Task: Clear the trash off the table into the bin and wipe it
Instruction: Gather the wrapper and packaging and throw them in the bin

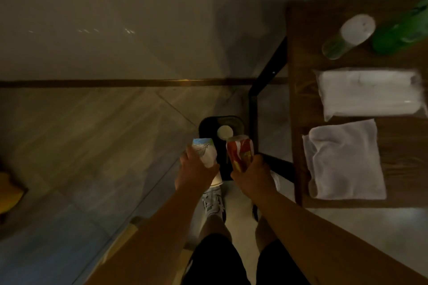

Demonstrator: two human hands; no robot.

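While print stays illegible, hands point(196, 169) point(251, 174) hold cups point(207, 151) point(239, 154) over bin point(206, 126).

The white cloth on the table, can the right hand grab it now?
Probably not yet. The right hand is full, wrapped around the red can over the black bin. The white cloth lies uncovered on the table nearby.

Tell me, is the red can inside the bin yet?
Not yet. The right hand holds the red can above the black bin, tilted toward its opening.
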